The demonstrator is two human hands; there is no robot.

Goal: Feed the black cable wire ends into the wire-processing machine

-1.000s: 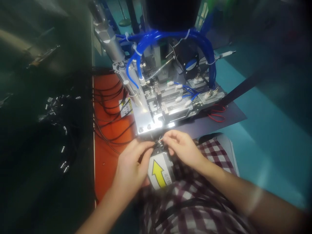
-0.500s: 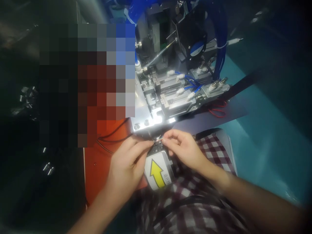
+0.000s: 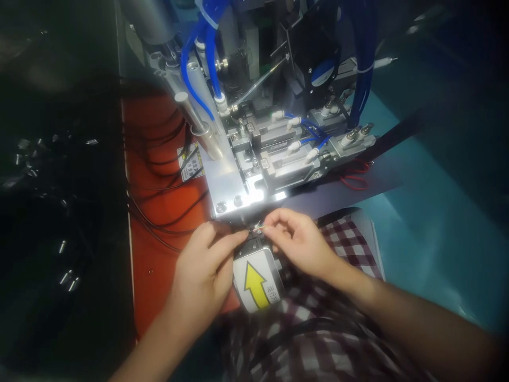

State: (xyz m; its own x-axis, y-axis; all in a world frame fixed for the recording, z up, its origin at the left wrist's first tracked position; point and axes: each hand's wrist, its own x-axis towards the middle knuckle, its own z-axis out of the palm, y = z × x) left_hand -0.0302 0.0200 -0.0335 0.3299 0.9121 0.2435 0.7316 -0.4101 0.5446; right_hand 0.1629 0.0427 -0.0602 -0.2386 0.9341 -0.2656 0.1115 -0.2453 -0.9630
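Just above the glossy white label (image 3: 256, 284) with its yellow arrow and blurred, unreadable characters, the left hand (image 3: 202, 270) and right hand (image 3: 298, 241) together pinch a thin wire (image 3: 257, 228). A shiny flat metal plate (image 3: 228, 183) lies beyond.

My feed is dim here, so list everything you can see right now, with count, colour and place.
thin glinting wire piece: one, silvery, pinched between both hands
silver metal machine plate: one, centre
blue air hoses: several, above the plate
orange mat: one, left of the plate
black cables: several, across the mat
white label with yellow arrow: one, between the wrists
red wire loop: one, right of the plate
small metal pieces: many, silvery, far left
left hand: one, pinching the wire piece
right hand: one, pinching its other end
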